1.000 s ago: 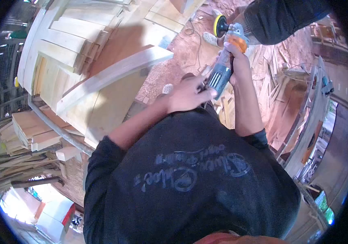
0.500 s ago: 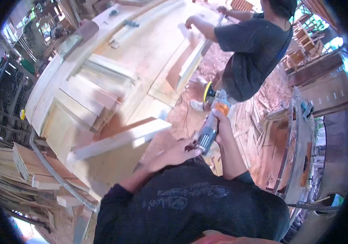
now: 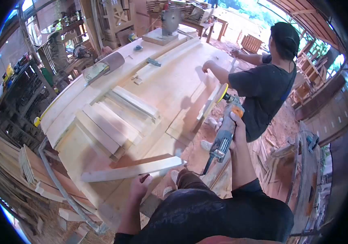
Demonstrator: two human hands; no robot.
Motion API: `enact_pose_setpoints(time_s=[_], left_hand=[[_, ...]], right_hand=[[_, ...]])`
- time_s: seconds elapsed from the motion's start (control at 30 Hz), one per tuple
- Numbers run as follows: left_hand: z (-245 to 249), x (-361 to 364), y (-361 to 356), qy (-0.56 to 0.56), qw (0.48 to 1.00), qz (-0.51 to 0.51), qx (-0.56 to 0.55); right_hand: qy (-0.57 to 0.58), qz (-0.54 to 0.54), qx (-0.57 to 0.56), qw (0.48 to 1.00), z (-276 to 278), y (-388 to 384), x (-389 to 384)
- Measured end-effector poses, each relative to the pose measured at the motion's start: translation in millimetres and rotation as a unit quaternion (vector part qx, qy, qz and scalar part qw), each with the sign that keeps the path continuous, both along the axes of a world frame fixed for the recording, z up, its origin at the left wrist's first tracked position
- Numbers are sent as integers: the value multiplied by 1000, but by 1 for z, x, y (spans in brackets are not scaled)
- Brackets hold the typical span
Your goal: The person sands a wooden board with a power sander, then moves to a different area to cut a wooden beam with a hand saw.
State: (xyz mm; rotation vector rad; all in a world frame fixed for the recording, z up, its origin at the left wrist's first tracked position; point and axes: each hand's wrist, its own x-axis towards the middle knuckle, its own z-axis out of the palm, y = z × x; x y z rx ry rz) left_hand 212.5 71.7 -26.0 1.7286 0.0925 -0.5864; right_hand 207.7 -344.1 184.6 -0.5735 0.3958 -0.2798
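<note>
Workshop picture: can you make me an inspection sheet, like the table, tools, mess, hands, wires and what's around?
Surface: pale wooden table, with boards laid on it.
Job's things: power tool with a yellow-edged disc; loose board on the table's near end.
Clutter: wood scraps on the floor; stacked planks at left.
Hands: right hand grips the power tool; left hand is curled near the loose board, contents unclear.
Cables: black cord at the tool's rear; far end not visible.
Surroundings: another person beside the table.
</note>
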Motion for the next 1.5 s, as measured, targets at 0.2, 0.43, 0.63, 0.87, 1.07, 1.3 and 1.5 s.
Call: enact_pose_setpoints(time_s=[0.2, 0.43, 0.63, 0.87, 1.07, 1.3, 1.5], left_hand=[[-15, 5, -19, 87, 981, 165, -45], [27, 2, -55, 178, 938, 298, 14], [25, -17, -137, 95, 959, 219, 154], [5, -4, -165, -24, 891, 421, 167], [-38, 12, -168, -92, 814, 536, 205], [-17, 8, -91, -159, 760, 599, 196], [-1, 15, -61, -126, 779, 585, 189]], right_hand=[[-76, 28, -27, 996, -7, -35, 74], [-129, 102, 29, 986, -30, -96, 178], [-138, 119, 72, 981, -48, -128, 248], [-175, 191, 196, 946, -70, -155, 300], [-205, 221, 211, 930, -73, -159, 314], [-197, 220, 265, 918, -59, -159, 313], [-251, 254, 240, 902, -58, -166, 313]])
